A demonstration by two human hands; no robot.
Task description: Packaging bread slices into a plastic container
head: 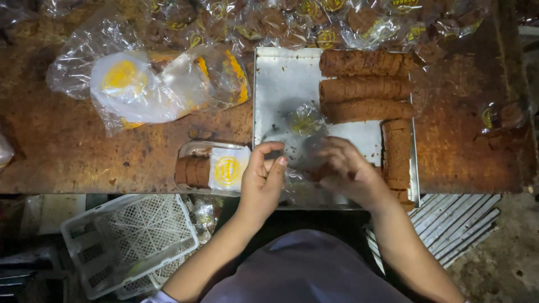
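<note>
clear bag (306,120), mouth toward hands, long axis vertical

Metal tray (281,84), dull and scuffed; clear plastic wrappers (101,45), glossy (crinkled); tabletop (67,146), rough, rusty-looking; white plastic basket (129,241), matt.

This looks like a small food-packing workshop, not a home kitchen. A worn, stained brown table (67,151) carries a metal tray (281,84) with rows of stacked brown biscuits (365,88). Many filled clear bags (292,22) with yellow labels lie along the far edge, beside a heap of empty bags (140,84). A white plastic crate (129,241) stands on the floor below.
</note>
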